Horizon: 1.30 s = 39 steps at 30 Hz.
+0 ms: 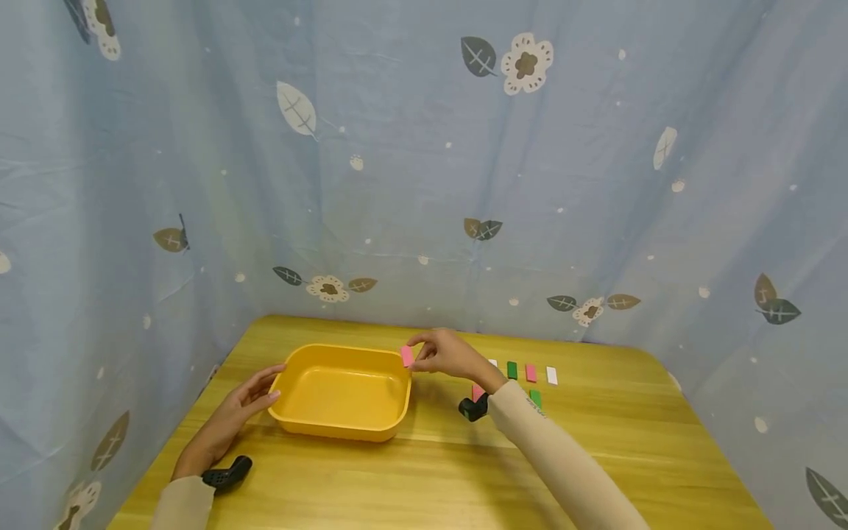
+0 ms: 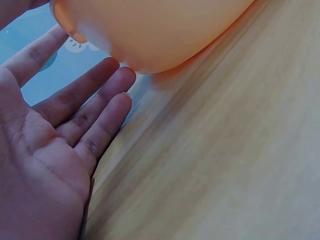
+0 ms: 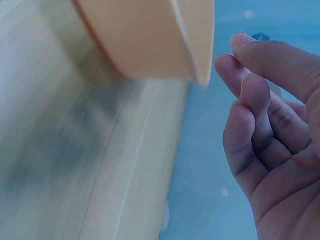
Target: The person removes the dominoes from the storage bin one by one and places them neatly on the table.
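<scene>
A yellow plastic tub point(image 1: 339, 430) sits on the table, its inside bare. My left hand point(image 1: 246, 405) is at its left rim, thumb and fingertips touching the edge. In the left wrist view the fingers point(image 2: 102, 120) stretch out fairly straight beside the tub wall point(image 2: 165, 35). At the tub's right back corner, my right hand point(image 1: 450, 355) pinches a small flat pink block point(image 1: 407, 356) between thumb and fingers, right at the rim. The right wrist view shows the curled hand point(image 3: 280, 120) beside the tub's corner point(image 3: 150, 45), with the block mostly hidden behind the fingertips.
Right of the tub lie several small flat blocks, including a dark green one point(image 1: 512, 370), a pink one point(image 1: 531, 373), a white one point(image 1: 552, 375) and a lighter green one point(image 1: 535, 398). The right forearm partly covers others. A patterned blue curtain point(image 1: 411, 184) surrounds the wooden table point(image 1: 318, 486).
</scene>
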Motion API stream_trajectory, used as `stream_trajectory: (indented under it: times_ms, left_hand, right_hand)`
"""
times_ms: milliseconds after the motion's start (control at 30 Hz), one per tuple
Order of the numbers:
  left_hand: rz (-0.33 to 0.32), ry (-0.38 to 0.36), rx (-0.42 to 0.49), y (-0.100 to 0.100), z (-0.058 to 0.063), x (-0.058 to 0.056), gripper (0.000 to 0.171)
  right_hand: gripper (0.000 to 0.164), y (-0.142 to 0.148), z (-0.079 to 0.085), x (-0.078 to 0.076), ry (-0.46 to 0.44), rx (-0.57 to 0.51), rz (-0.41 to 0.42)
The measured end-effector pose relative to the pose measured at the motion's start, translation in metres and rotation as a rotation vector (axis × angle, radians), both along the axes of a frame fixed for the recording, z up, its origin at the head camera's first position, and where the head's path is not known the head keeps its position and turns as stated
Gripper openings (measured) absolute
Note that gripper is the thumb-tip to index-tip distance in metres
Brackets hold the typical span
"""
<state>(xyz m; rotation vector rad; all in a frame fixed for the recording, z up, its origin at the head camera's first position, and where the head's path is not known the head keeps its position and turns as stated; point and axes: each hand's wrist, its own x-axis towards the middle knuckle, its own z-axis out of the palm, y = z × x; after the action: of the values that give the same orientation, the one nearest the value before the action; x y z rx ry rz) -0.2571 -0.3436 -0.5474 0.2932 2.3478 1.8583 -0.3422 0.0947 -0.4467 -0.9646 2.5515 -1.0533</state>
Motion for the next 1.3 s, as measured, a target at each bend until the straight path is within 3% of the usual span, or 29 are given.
stream_trajectory:
  times_ms: [400, 800, 1300]
  left_hand:
    - [0.002, 0.019, -0.010, -0.003, -0.006, -0.003, 0.056]
    - [0.012, 0.021, -0.009, 0.000, -0.005, 0.000, 0.057]
    - [0.020, 0.022, 0.002, -0.001, -0.005, 0.001, 0.056]
  right_hand:
    - [0.051, 0.071, -0.005, 0.015, 0.031, -0.010, -0.111]
    - [0.051, 0.138, -0.009, 0.033, 0.021, -0.053, -0.211]
    - [0.048, 0.195, -0.028, 0.054, 0.056, -0.057, -0.295]
